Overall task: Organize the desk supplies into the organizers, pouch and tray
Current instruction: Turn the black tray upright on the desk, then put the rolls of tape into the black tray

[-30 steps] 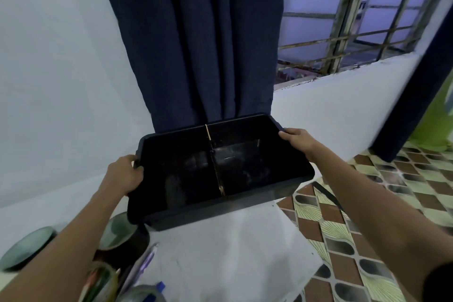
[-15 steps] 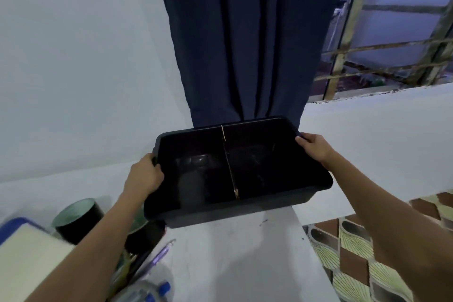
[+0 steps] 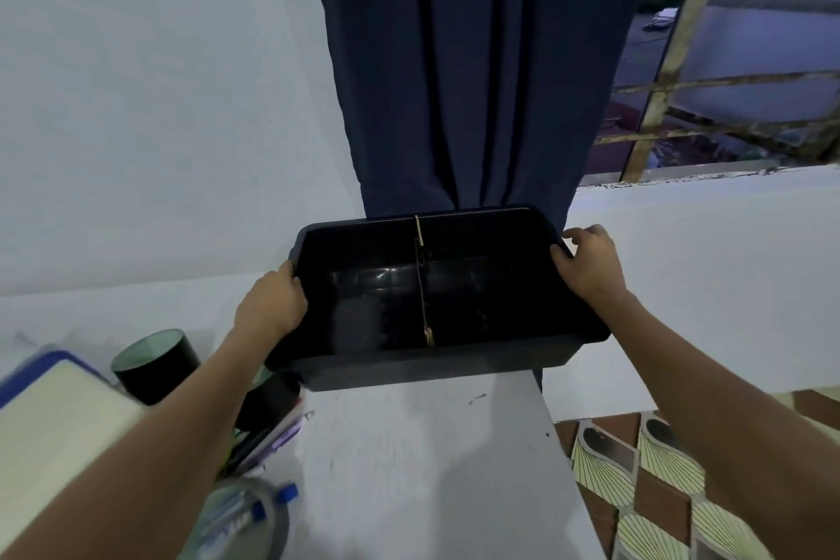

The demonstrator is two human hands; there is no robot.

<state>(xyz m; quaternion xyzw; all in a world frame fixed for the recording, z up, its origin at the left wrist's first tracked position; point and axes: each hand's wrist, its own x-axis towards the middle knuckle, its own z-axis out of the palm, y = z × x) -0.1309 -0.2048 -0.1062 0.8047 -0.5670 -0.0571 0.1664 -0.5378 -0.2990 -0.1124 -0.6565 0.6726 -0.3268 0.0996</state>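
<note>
Now each grip clamps the black tray (image 3: 454,359); left hand (image 3: 272,307) and right hand (image 3: 588,266) on opposite rims.

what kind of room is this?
Likely a room in a home: a white desk by a barred window with a dark blue curtain, patterned floor tiles, and a black plastic divided tray among supplies.

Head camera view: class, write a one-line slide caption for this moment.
Both hands, left hand and right hand, grip the ends of a black divided tray at the white desk's far edge.
</note>
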